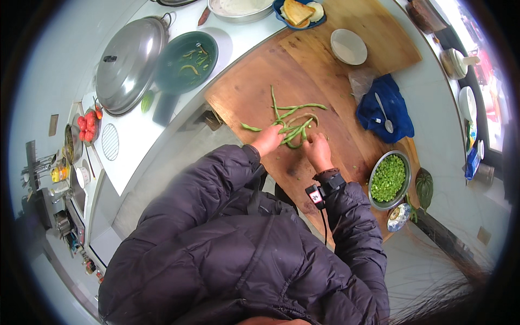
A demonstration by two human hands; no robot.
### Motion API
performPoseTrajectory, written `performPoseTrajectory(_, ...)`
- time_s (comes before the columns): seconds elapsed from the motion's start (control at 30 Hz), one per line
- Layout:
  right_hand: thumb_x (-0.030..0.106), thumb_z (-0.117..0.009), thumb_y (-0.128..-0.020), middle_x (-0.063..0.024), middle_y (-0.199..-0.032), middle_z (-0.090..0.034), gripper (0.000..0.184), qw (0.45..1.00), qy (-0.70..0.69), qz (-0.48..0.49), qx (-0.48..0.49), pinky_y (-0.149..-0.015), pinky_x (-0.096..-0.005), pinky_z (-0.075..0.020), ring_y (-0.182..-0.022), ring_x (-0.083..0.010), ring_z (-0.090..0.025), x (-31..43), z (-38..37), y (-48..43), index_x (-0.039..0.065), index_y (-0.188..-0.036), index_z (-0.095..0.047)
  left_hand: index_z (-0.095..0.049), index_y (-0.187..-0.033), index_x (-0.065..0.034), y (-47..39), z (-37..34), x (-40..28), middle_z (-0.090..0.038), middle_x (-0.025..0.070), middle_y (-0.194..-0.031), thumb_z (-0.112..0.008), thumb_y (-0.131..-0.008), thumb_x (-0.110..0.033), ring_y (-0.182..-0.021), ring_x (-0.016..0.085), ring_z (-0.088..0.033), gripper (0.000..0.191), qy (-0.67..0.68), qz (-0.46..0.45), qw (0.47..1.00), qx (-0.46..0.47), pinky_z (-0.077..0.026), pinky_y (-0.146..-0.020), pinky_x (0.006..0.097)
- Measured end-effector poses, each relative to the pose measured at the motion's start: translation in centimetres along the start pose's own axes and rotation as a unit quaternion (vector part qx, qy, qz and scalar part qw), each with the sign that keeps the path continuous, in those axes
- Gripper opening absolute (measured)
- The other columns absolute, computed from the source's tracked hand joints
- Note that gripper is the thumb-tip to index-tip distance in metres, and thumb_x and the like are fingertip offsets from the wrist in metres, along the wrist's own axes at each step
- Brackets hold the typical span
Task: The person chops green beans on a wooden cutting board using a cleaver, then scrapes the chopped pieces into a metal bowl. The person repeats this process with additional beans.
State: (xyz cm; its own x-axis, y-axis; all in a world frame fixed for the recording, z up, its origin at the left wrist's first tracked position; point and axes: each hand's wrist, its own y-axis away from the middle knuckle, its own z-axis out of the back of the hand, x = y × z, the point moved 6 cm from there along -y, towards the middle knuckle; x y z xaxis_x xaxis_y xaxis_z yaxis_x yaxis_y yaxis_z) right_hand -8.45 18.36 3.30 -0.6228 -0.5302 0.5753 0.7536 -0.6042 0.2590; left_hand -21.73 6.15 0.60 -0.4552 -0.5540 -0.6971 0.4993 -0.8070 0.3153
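A loose pile of long green beans (298, 129) lies on the wooden board (260, 77) before me, with one browned, withered pod (305, 115) among them. My left hand (269, 140) reaches in from the left, its fingers closed on beans at the near side of the pile. Just to the right, my right hand (318, 151) has its fingertips pinched together at the lower end of a bean. The fingers partly cover that bean's tip. Small green bits are scattered on the board around both hands.
At right stand a metal bowl of chopped greens (388, 178), a patterned dish (398, 217) and a blue cloth (384, 109) bearing a spoon (384, 113). Farther off is a white bowl (348, 46). A dark green basin (187, 63) and lidded pan (129, 67) occupy the left counter.
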Motion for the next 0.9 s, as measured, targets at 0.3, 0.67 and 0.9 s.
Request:
performPoseTrajectory(0.3, 0.019, -0.059, -0.088, -0.003, -0.068, -0.057, 0.017, 0.85, -0.468, -0.212, 0.113, -0.04, -0.0249, -0.0315, -0.045, -0.0092, -0.043, -3.4, -3.5, 0.5, 0.002, -0.088, -0.059, -0.062, -0.106, -0.0034, -0.3, -2.4, -1.2, -0.063, 0.0013, -0.079, -0.059, -0.09, -0.021, -0.069, 0.009, -0.058, 0.023, 0.198, 0.087, 0.954, 0.207, -0.044, -0.058, 0.023)
performPoseTrajectory(0.67, 0.025, -0.059, -0.082, -0.0248, -0.093, -0.064, 0.03, 0.976, -0.177, -0.128, 0.017, -0.08, -0.0452, -0.0468, -0.093, -0.0407, -0.06, -2.3, -1.7, 1.3, -0.001, -0.097, -0.061, -0.058, -0.096, 0.0024, -0.7, -3.5, -1.8, -0.061, 0.0061, -0.075, -0.056, -0.088, -0.013, -0.064, 0.013, -0.059, 0.017, 0.282, 0.169, 0.94, 0.086, -0.049, -0.055, 0.0275)
performPoseTrajectory(0.9, 0.028, -0.058, -0.089, -0.0097, -0.077, -0.065, 0.029, 0.893, -0.411, -0.178, 0.043, -0.065, -0.0348, -0.0484, -0.071, -0.0213, -0.062, -2.0, -3.4, 2.1, -0.001, -0.094, -0.062, -0.063, -0.096, -0.0026, -0.2, -3.7, -2.1, -0.063, 0.0016, -0.075, -0.061, -0.088, -0.024, -0.065, 0.011, -0.058, 0.023, 0.26, 0.149, 0.944, 0.134, -0.046, -0.055, 0.0262)
